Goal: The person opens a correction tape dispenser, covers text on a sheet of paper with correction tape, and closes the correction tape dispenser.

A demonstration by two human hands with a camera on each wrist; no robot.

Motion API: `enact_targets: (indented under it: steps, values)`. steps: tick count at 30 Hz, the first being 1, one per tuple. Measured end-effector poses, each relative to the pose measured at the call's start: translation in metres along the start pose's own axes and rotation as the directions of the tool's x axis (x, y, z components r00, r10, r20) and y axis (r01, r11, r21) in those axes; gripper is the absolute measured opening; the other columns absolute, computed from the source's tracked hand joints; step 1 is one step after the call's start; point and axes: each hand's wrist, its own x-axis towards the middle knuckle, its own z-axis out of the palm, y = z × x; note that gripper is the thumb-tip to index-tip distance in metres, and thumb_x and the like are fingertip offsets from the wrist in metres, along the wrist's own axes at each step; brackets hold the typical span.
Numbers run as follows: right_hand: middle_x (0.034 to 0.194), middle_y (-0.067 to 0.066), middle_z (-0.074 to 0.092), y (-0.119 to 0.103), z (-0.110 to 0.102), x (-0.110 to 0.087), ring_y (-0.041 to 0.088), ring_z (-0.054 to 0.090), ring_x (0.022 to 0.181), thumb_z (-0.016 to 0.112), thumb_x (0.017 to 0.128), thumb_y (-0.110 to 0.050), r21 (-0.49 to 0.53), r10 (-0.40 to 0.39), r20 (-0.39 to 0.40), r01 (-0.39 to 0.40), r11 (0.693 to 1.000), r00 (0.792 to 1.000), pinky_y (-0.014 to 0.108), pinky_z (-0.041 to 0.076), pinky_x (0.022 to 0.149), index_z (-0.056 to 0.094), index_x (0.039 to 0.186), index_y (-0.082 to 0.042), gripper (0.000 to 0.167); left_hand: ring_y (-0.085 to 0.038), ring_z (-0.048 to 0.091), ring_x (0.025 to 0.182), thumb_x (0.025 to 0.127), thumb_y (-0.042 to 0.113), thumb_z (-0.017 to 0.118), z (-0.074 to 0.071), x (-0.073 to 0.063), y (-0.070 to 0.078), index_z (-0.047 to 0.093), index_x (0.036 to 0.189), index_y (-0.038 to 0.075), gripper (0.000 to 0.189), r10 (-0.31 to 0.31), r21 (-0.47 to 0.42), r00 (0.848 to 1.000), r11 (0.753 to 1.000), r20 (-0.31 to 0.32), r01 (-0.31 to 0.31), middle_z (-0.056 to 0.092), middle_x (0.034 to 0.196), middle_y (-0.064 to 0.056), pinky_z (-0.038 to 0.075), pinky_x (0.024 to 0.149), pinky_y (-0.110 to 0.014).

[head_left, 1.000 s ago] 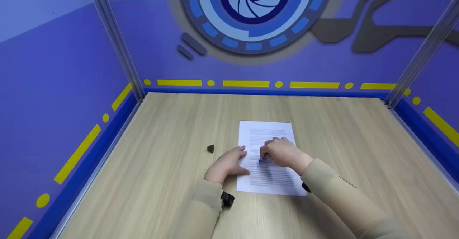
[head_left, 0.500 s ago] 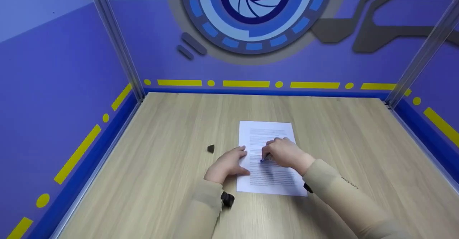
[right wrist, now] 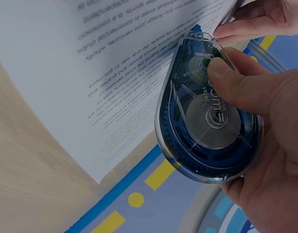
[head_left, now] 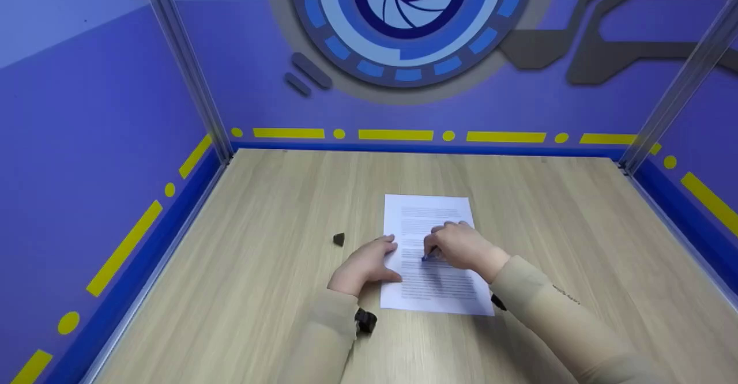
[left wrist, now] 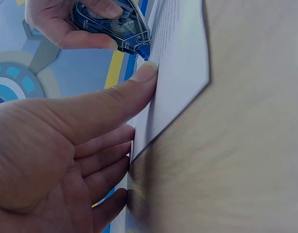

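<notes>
A printed sheet of paper (head_left: 398, 202) lies on the table. My right hand (head_left: 459, 245) grips a correction tape dispenser (right wrist: 202, 131), a clear teardrop case with dark blue workings, its thumb pressed on the flat side. The blue tip (left wrist: 143, 51) points down at the printed lines near the middle of the page. My left hand (head_left: 364, 262) rests on the sheet's left edge, thumb and fingers spread. In the left wrist view its thumb (left wrist: 110, 104) lies across the paper near the dispenser's tip.
A small dark wedge-shaped piece (head_left: 339, 239) lies on the wooden table (head_left: 277, 199) left of the paper. Blue-purple panels (head_left: 242, 84) enclose the table at the back and sides, joined by metal posts (head_left: 181, 55). A dark wrist strap piece (head_left: 365, 321) shows below the left cuff.
My right hand has slid a little to the right across the page with the correction tape dispenser. The left hand and the paper have stayed in place.
</notes>
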Motion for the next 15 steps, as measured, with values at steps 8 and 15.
enact_targets:
  steps: [8,15]
  values:
    - [0.091,0.002,0.077,0.0031,0.0013,-0.0023,0.026,0.073,0.085,0.075,0.089,-0.003,-0.006,-0.002,0.001,0.002,1.000,1.000,0.050,0.061,0.073,0.080,0.092,-0.016,0.014,-0.031,0.038,0.153,0.079,0.021,0.088,0.0002,-0.0004,0.0001,0.054,0.147,0.001,0.079,-0.005,-0.015,1.000,1.000,-0.002,0.005,0.042,0.164,-0.011,0.031,0.128,-0.041]
    - [0.087,0.003,0.075,0.0049,0.0019,-0.0038,0.023,0.072,0.082,0.074,0.089,-0.001,0.008,-0.004,-0.001,0.004,1.000,1.000,0.047,0.061,0.073,0.080,0.093,-0.015,0.016,-0.032,0.039,0.152,0.079,0.021,0.089,0.0013,-0.0002,-0.0006,0.055,0.146,-0.001,0.078,0.013,0.002,1.000,1.000,-0.011,-0.013,0.043,0.163,-0.012,0.032,0.128,-0.042]
